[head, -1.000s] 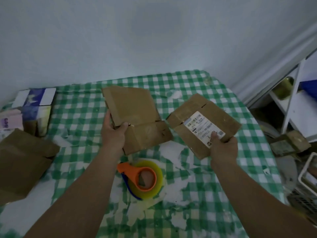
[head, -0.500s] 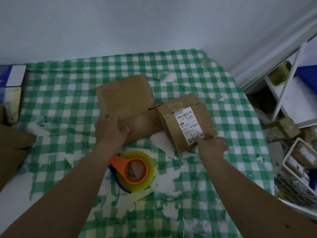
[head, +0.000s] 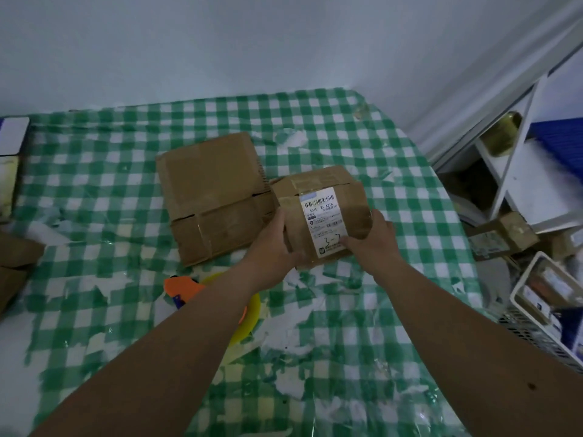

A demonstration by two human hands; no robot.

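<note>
Two bare forearms reach in from the near edge of the surface [head: 362,357], which is covered by a worn green-and-white checked cloth [head: 94,159]. Under the left forearm, left of the middle of the surface, lies a tape dispenser [head: 183,287] with an orange handle; its yellow roll is partly hidden by the arm.

Just beyond it, both hands meet on the labelled box [head: 318,184], which sits a little right of the surface's centre. The left hand [head: 274,244] grips the box's near left corner, its fingers curled against the left side. The right hand [head: 372,241] clasps the near right corner, with the thumb lying on the lower end of the white shipping label and the fingers wrapped round the right side. Whether the box rests on the cloth or is lifted slightly I cannot tell.

Touching the labelled box on its left is a plain box [head: 211,197], wider and flatter, taped along its seams, lying towards the far edge.

At the left edge a brown carton [head: 15,263] juts into view. Past the right edge stand a white basket [head: 520,288] and, farther back, a white shelf unit [head: 520,171].
</note>
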